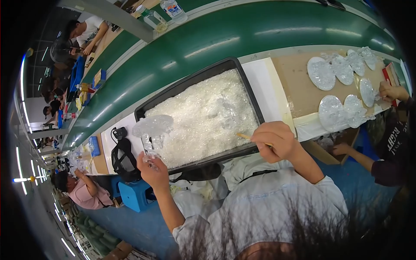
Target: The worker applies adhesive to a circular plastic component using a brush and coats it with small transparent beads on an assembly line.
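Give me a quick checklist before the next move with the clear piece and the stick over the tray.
1. Left hand has a grip on the clear piece: ok, held up by its lower end over the tray's left edge.
2. Right hand holds the stick: ok, tip pointing left over the tray.
3. Tray stocked: ok, full of clear bits.
4. Stick touching the piece: not ok, they are apart.
5. Piece whole and undamaged: cannot tell, too transparent.
6. Co-worker's hand out of the way: ok, it is at the clear discs on the right.
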Motion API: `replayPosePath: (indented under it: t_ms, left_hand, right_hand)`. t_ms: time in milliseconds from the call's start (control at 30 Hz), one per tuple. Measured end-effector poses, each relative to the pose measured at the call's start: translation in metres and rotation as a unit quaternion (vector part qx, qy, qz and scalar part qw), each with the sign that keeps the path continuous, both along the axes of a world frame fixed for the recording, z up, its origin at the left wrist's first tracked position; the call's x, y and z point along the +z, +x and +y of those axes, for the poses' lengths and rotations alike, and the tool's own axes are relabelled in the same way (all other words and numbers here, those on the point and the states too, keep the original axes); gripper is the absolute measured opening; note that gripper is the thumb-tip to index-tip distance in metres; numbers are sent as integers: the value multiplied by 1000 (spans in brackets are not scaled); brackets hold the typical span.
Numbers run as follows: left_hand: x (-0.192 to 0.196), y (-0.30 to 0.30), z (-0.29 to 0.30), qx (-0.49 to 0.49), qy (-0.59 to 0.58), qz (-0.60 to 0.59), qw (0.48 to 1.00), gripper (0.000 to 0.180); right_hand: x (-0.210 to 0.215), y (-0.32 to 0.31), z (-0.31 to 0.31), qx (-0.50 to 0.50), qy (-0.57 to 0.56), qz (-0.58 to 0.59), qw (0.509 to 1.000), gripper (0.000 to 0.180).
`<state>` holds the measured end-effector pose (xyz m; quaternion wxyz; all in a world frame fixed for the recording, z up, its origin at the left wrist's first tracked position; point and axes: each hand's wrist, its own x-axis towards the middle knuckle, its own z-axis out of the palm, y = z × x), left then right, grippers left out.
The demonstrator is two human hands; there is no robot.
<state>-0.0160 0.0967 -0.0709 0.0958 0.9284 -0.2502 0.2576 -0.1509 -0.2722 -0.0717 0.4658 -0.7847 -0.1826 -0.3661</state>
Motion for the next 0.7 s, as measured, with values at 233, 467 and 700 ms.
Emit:
replayPosePath:
  t_ms: [233,467,700]
  left_hand:
    - [8,0,-10,-142,141,-124,972,35]
    - [7,-10,-12,-187,122,-162,961,41]
    - [0,-15,-16,-207,118,-223,945,27]
  right_hand:
    - [6,2,4,-3,-2,-21,1000,19]
    - [13,8,15,33,-4,-27,999,25]
    - [29,30,43,33,8,-69,997,26]
